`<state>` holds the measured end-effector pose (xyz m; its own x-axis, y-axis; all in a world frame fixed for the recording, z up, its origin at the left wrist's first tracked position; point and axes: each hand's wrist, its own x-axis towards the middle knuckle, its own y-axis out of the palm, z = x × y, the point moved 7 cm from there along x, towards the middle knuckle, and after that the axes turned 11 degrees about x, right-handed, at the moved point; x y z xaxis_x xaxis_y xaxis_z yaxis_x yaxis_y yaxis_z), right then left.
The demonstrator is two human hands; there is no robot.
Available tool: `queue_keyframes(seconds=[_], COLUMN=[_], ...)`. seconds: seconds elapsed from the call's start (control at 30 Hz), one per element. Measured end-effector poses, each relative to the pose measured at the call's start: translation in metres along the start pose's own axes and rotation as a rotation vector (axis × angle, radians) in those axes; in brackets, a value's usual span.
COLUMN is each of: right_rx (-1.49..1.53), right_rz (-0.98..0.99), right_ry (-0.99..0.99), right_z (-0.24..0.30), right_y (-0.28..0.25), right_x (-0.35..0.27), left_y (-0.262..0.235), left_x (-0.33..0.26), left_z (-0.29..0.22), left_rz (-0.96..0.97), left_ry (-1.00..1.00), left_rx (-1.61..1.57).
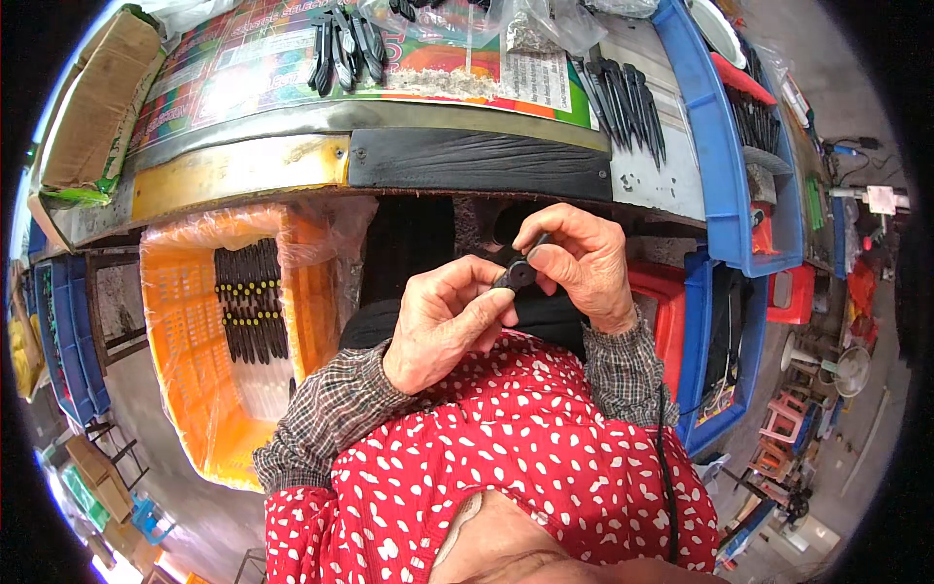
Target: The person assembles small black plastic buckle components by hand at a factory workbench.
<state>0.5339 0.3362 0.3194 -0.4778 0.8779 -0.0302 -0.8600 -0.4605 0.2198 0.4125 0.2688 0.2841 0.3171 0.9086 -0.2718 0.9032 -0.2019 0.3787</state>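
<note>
Over my lap, just in front of the table's near edge, both hands are closed on one small black part (521,273) with a round, disc-like head. My left hand (440,316) pinches its lower left end between thumb and fingers. At the upper right, my right hand (586,259) grips its other end with thumb and forefinger. The fingers cover much of the part, so its exact kind cannot be made out. Slim black pieces (623,102) lie in a row on the right of the table, and a similar bunch (345,49) rests farther back.
An orange crate (175,292) lined with clear plastic stands at my left, holding rows of black pieces with yellow dots (251,302). A blue bin (693,107) sits at the table's right end. Below it are another blue crate (725,420) and a red stool (671,282). A cardboard box (102,97) occupies the left corner.
</note>
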Motion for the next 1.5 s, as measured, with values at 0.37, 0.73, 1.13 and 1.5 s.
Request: queue_keyframes(seconds=[0.37,0.73,1.13,1.5], right_rx=[0.106,0.135,0.046,-0.185], right_rz=[-0.111,-0.168,-0.215,-0.235], right_ry=[0.1,0.071,0.019,-0.096], right_z=[-0.027,-0.042,-0.025,0.02], right_y=[0.003,0.0,-0.006,-0.025], right_x=[-0.014,-0.023,-0.014,-0.004], left_y=[0.005,0.005,0.007,0.008], left_x=[-0.001,0.0,0.011,0.019], left_z=[0.022,0.029,0.015,-0.008], left_rz=[0.034,0.016,0.065,0.025], left_ry=[-0.066,-0.12,-0.118,-0.039], left_rx=[-0.203,-0.207,-0.178,-0.032])
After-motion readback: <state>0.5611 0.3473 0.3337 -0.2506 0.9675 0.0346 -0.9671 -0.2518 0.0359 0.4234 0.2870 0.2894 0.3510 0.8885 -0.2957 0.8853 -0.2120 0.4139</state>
